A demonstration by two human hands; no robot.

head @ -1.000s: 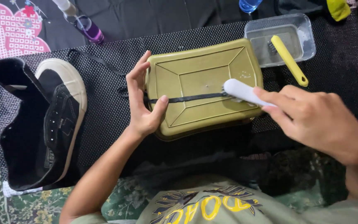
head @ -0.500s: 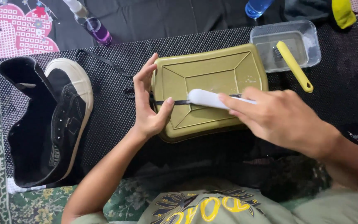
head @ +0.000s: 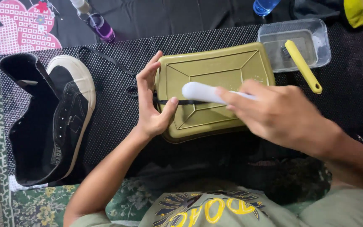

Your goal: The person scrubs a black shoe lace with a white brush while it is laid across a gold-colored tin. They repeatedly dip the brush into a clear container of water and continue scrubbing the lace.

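We see the olive tray point(head: 232, 67) upside down on the black mat, with a black shoelace point(head: 171, 102) stretched across it. Our left hand point(head: 152, 105) pins the lace at the tray's left edge, thumb pressed down, while our right hand point(head: 282, 113) grips a white brush point(head: 202, 92) over the tray's middle.

An upturned container point(head: 227, 71) sits mid-mat point(head: 114, 122), a lace point(head: 181, 102) stretched across it. The left hand point(head: 152, 105) is at its left edge, the right hand point(head: 278, 113) over it with a brush point(head: 206, 92). A shoe point(head: 51, 122) lies toward the mat's left edge, a tub point(head: 320, 46) holding another brush point(head: 302, 65) at the far right corner, and a bottle point(head: 99, 25) beyond the far edge.
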